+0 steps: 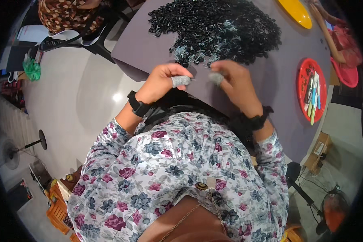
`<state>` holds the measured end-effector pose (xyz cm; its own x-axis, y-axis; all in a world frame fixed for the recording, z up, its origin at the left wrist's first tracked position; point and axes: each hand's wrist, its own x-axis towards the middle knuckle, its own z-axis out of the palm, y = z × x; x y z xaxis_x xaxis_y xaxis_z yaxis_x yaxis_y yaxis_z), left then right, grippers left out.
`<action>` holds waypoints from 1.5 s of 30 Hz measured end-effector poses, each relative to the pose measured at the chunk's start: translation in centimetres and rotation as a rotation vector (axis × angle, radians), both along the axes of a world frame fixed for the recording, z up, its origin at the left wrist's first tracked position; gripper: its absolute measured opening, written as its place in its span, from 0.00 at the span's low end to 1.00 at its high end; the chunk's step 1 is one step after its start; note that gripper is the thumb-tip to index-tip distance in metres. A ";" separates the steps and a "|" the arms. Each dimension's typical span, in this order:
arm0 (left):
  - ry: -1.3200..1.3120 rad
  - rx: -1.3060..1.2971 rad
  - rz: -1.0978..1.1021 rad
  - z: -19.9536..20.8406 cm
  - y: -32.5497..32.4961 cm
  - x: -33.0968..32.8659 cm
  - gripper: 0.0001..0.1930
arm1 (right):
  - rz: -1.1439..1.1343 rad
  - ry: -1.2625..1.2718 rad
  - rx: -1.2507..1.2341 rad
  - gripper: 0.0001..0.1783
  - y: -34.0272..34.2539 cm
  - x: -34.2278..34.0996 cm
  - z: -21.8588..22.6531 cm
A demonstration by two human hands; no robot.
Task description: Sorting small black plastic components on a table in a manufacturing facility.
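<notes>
Both hands work at the near edge of a grey table [149, 44], just in front of a large heap of small black parts [218, 28]. The left hand [163, 80] is curled, its grey-taped thumb pressed to the fingers; whether a part is pinched there cannot be told. The right hand [234, 82], with a grey-taped fingertip, is curled likewise, its fingers touching the heap's near fringe. A red tray [304, 70] of pens lies well to the right, a yellow dish [296, 12] beyond.
</notes>
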<state>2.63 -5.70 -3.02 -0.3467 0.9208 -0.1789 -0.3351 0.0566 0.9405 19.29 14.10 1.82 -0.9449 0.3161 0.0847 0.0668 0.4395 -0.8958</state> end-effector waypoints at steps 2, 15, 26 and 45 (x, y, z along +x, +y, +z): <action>-0.009 -0.006 0.076 0.0 -0.3 -0.6 0.08 | 0.067 0.076 0.446 0.17 1.3 -1.5 0.5; -0.125 -0.007 0.194 -0.7 -0.8 -1.4 0.10 | 0.217 -0.044 0.699 0.17 0.4 -7.5 -1.3; -0.174 -0.001 0.265 -1.1 -1.4 -1.5 0.09 | 0.252 0.066 0.668 0.10 -0.8 -8.8 -1.7; -0.101 0.085 0.142 3.1 1.5 0.1 0.09 | 0.125 -0.059 -0.506 0.17 2.9 -2.5 1.5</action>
